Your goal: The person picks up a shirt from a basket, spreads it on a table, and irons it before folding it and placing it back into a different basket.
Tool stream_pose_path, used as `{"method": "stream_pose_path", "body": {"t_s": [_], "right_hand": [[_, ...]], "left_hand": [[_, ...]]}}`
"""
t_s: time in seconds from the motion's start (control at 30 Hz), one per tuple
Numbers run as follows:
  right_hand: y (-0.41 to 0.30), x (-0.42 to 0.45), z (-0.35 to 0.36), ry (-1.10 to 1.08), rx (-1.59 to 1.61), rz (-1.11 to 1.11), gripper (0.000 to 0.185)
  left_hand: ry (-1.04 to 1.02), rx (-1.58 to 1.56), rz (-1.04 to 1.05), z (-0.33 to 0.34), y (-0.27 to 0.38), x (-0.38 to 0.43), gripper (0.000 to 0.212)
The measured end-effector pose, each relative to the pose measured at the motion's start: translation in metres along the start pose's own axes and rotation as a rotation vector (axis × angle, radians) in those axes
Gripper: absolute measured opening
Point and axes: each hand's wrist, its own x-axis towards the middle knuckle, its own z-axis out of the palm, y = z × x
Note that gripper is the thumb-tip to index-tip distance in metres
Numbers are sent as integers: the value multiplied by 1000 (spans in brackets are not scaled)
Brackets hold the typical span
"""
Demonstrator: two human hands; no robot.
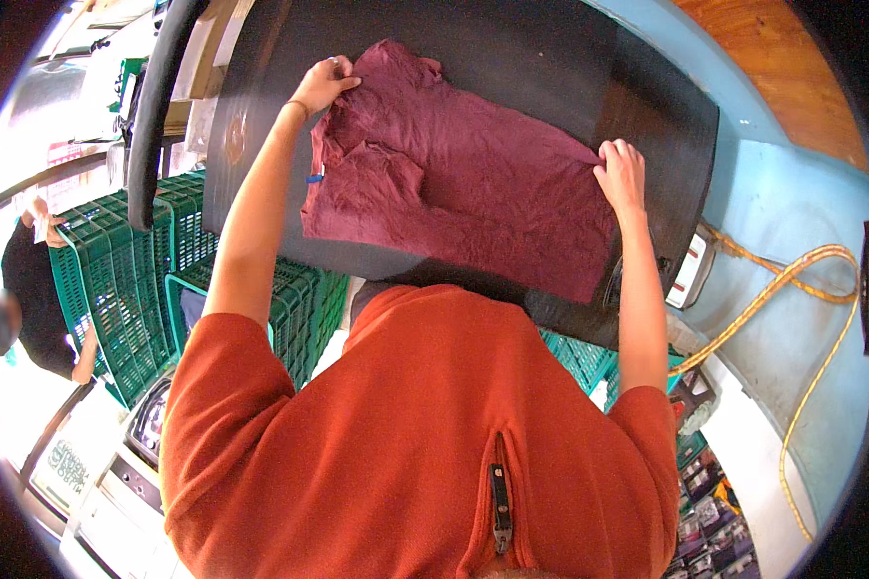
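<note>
A maroon short-sleeved shirt (pixel 471 174) lies spread and somewhat wrinkled on a black-covered table (pixel 521 58). My left hand (pixel 326 83) pinches its fabric at the upper left, near the collar and sleeve end. At the far right edge of the shirt, my right hand (pixel 623 170) grips the hem corner between thumb and fingers. One sleeve lies folded over the body of the shirt. A small blue tag (pixel 315 178) sticks out at its left edge.
Green plastic crates (pixel 123 289) stand left of the table, where another person (pixel 40 289) touches one. A black padded bar (pixel 152 116) rises at upper left. To the right, a yellow cord (pixel 767 289) loops before a light blue wall (pixel 782 195).
</note>
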Motion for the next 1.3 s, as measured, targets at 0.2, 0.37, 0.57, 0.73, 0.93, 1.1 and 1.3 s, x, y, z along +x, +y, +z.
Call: {"method": "stream_pose_path", "body": {"t_s": [0.2, 0.37, 0.57, 0.73, 0.93, 1.1, 1.3], "right_hand": [[-35, -90, -11, 229, -105, 50, 24], [-49, -137, 7, 98, -81, 67, 27], [-44, -144, -11, 69, -16, 106, 28], [-55, -169, -11, 6, 48, 116, 31], [-86, -167, -9, 225, 47, 199, 28], [-109, -162, 29, 184, 57, 303, 38], [-170, -97, 10, 288, 342, 203, 26]], "left_hand": [[104, -176, 90, -9, 17, -102, 18], [258, 214, 340, 24, -22, -154, 12], [313, 84, 138, 39, -27, -158, 25], [243, 387, 182, 42, -46, -159, 24], [285, 333, -97, 57, -8, -145, 31], [340, -3, -187, 59, 6, -140, 31], [490, -319, -28, 70, -29, -169, 23]]}}
